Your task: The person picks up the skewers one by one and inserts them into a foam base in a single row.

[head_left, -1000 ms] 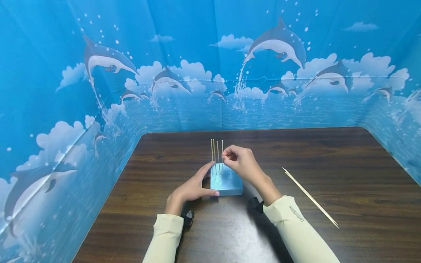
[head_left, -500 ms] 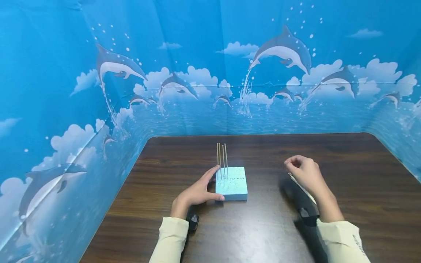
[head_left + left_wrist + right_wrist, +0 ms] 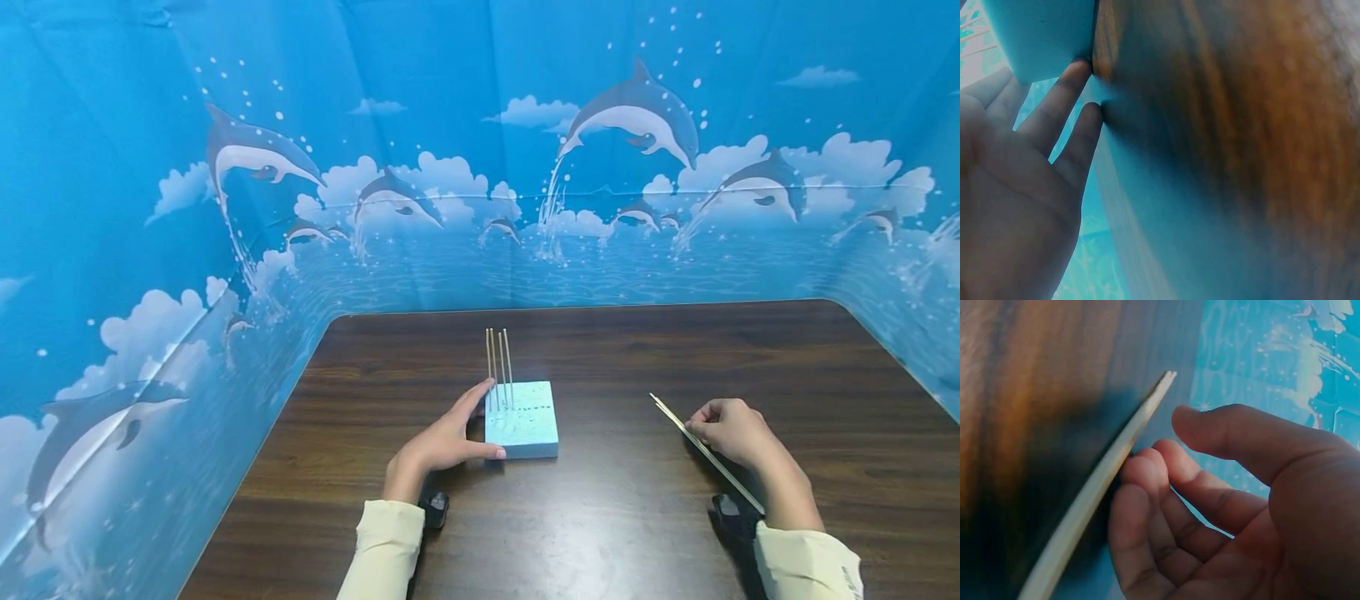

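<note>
A light blue foam block (image 3: 523, 427) rests on the table, and several thin sticks (image 3: 501, 367) stand upright near its left back part. A row of small dark holes runs across its top. My left hand (image 3: 438, 437) holds the block at its left side, thumb at the front corner and index finger at the back. In the left wrist view, fingertips touch the block's side. My right hand (image 3: 738, 429) is at the loose wooden skewers (image 3: 708, 454) lying on the right. The right wrist view shows its fingertips beside the skewers (image 3: 1094, 494), bent, with the thumb apart from them.
The dark wood-grain table (image 3: 600, 350) has rounded back corners. A blue curtain (image 3: 450, 267) printed with dolphins and clouds surrounds its back and sides. Black wrist cameras (image 3: 435, 508) sit under both wrists.
My right hand has left the upright sticks on the foam block and moved right, then down to the loose skewers. The left hand keeps its place at the block.
</note>
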`<move>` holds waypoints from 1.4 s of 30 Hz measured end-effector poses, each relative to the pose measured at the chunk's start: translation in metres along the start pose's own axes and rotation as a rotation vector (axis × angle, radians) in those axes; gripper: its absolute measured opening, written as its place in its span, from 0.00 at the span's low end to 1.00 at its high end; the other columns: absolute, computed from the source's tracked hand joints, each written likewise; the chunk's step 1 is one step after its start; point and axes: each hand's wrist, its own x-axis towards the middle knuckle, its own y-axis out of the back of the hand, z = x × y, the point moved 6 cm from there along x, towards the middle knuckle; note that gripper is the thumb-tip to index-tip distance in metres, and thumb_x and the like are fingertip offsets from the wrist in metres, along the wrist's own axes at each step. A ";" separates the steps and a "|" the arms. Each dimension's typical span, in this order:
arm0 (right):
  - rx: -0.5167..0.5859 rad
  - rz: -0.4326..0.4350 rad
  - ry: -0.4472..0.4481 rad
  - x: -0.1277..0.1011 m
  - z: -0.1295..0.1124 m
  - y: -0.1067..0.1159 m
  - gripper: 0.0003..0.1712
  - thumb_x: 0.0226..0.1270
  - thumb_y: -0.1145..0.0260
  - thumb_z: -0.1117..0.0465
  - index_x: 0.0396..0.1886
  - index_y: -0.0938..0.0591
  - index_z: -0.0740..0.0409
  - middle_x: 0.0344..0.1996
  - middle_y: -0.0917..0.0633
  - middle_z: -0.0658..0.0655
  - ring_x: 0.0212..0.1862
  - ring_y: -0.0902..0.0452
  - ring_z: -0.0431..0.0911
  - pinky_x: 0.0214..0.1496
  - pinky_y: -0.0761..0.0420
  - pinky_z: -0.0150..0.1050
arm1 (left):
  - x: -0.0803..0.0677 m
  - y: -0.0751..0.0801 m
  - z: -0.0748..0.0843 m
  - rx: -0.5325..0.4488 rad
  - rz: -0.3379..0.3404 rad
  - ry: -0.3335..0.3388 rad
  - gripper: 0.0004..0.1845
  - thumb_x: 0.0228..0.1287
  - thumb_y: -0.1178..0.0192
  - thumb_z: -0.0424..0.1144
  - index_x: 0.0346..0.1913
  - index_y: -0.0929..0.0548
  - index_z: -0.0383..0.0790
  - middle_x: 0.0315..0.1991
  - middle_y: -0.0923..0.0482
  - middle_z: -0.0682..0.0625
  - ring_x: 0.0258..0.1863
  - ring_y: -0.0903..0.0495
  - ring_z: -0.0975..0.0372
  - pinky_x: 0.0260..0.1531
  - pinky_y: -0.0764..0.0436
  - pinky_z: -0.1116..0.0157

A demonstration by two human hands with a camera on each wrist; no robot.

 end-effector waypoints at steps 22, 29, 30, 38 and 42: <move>-0.056 0.041 -0.023 0.007 0.002 -0.011 0.09 0.65 0.35 0.61 0.27 0.19 0.62 0.24 0.21 0.54 0.27 0.29 0.47 0.28 0.29 0.40 | -0.004 0.004 0.000 -0.006 0.008 0.000 0.57 0.55 0.27 0.52 0.80 0.54 0.56 0.80 0.59 0.44 0.77 0.50 0.48 0.70 0.43 0.41; -0.108 0.032 -0.022 0.006 -0.004 -0.014 0.11 0.63 0.34 0.59 0.25 0.20 0.62 0.21 0.24 0.53 0.24 0.31 0.46 0.25 0.30 0.39 | -0.002 0.004 -0.001 -0.005 0.001 0.001 0.58 0.55 0.27 0.53 0.80 0.55 0.54 0.81 0.58 0.46 0.76 0.48 0.48 0.70 0.42 0.41; -0.116 0.033 -0.020 0.006 -0.005 -0.014 0.12 0.63 0.34 0.59 0.25 0.20 0.62 0.21 0.23 0.53 0.24 0.31 0.46 0.25 0.30 0.39 | -0.002 0.004 -0.001 -0.009 -0.001 0.000 0.58 0.55 0.27 0.52 0.81 0.55 0.53 0.80 0.58 0.47 0.76 0.46 0.48 0.70 0.41 0.42; -0.108 0.029 -0.003 0.003 0.002 -0.012 0.11 0.62 0.34 0.58 0.26 0.18 0.62 0.23 0.20 0.53 0.24 0.30 0.46 0.25 0.29 0.39 | -0.001 0.000 0.001 -0.025 -0.012 -0.006 0.57 0.56 0.27 0.51 0.80 0.55 0.54 0.80 0.59 0.48 0.73 0.40 0.48 0.70 0.39 0.44; -0.083 0.057 0.025 -0.001 0.004 -0.004 0.11 0.64 0.35 0.59 0.25 0.18 0.62 0.20 0.22 0.51 0.22 0.32 0.44 0.24 0.31 0.39 | 0.000 -0.002 0.001 -0.029 -0.011 -0.004 0.57 0.55 0.27 0.51 0.80 0.55 0.54 0.80 0.58 0.48 0.73 0.39 0.48 0.69 0.39 0.43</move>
